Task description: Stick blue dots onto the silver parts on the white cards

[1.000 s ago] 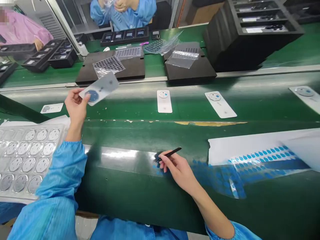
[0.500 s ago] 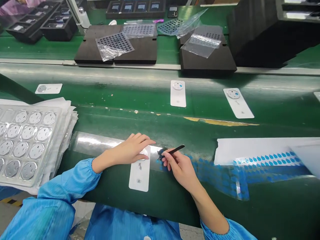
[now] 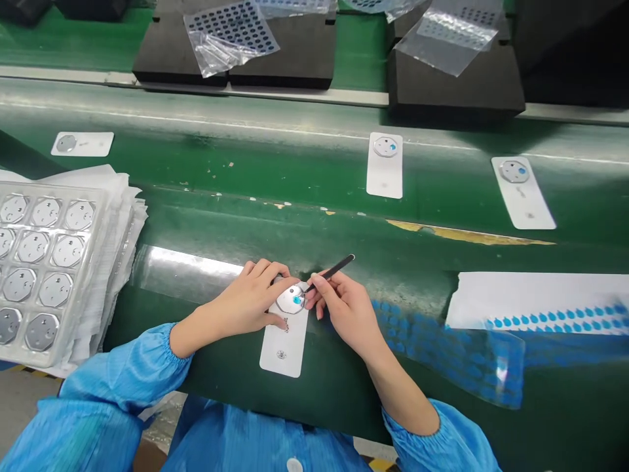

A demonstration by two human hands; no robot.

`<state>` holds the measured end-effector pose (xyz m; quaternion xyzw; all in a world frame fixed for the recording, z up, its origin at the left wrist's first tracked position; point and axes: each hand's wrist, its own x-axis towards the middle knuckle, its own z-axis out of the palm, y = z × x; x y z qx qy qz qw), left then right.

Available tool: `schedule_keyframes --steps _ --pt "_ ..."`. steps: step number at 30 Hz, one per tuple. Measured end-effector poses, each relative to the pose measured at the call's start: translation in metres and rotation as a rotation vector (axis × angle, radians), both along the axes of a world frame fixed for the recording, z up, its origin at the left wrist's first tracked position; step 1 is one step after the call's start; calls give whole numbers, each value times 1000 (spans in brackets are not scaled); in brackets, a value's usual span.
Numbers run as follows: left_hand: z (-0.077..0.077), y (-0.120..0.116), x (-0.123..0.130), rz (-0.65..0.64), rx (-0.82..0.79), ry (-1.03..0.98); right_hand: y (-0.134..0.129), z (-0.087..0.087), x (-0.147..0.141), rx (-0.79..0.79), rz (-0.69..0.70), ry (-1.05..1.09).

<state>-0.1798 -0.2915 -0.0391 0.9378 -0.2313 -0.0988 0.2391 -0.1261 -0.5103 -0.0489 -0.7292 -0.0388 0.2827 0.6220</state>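
Flat on the green bench lies a white rectangular plate (image 3: 281,354) with a round metal disc (image 3: 285,303) near its far end. A small blue round sticker (image 3: 297,300) shows on the disc. My left hand (image 3: 253,295) rests over the plate's left side, fingers stretched out and thumb apart, touching around the disc. Black tweezers (image 3: 334,269) are pinched in my right hand (image 3: 344,305), their tip at the disc's right edge beside the blue sticker. The disc's left part is hidden under my left fingers.
At left, a clear tray (image 3: 59,314) of round metal discs sits on stacked paper (image 3: 118,262). Sheets of blue stickers (image 3: 550,321) lie at right. Three similar white plates, one at centre (image 3: 384,177), lie farther back. Black foam blocks (image 3: 457,92) stand beyond.
My right hand has brought the tweezers left to the disc, where a blue sticker now shows. My left hand stays over the plate. The whole view has tilted down.
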Motion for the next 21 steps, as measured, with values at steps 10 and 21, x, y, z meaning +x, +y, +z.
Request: schedule_keyframes --steps 10,21 --pt "0 0 -1 8 -29 23 -5 -2 0 -31 -10 -7" --pt "7 -5 -3 48 9 27 -6 -5 -2 -29 1 -55"
